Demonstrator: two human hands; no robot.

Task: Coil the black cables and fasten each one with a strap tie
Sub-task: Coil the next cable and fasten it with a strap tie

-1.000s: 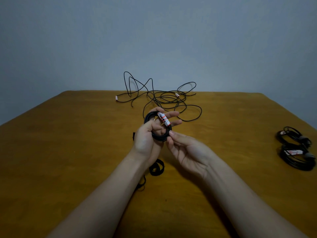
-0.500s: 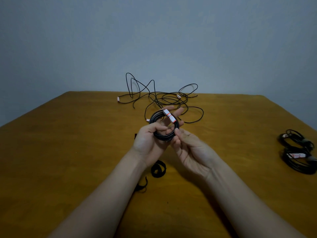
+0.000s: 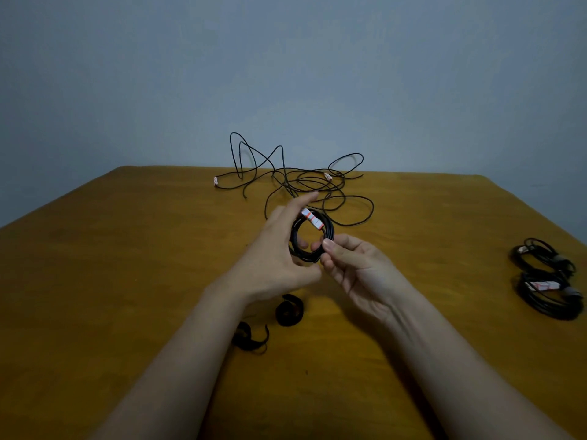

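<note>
Tag [image 3: 313, 218] on the coil [image 3: 309, 241]: white w/ red-orange stripes, print too small to read. A similar white-and-red tag [image 3: 543, 284] sits on the nearer of 2 tied coils [image 3: 548, 300], well to the right of the coil near the table's right edge. The loose cable [image 3: 305, 182] beyond the coil has small white/red ends, also unreadable. The coil is a small black ring held up above the table [image 3: 127, 281], roughly mid-table, facing the camera. Right hand [image 3: 355, 265] pinches the coil's lower right side btwn thumb and fingertips, palm turned up. Left hand [image 3: 273, 258] lies against the coil's left side, fingers mostly straight, index reaching up behind the tag. It's motion-blurred, so no firm grip on the coil can be made out. 2 black straps [image 3: 289, 309] lie on the wood nearer the camera than the coil, one curled in a loop just below the left wrist, the other further down-left, partly under the forearm. Surface is yellow-brown wood, dull sheen, dim light. Plain grey-blue wall [image 3: 286, 74] rises behind it. The loose cable sprawls in open loops from just behind the coil to the table's far edge, some loops standing up against the wall. The far edge runs straight w/ rounded corners, and the left and right edges slant out toward the camera. A wide stretch of bare wood lies left of the coil, a narrower one btwn the coil and the tied coils.
</note>
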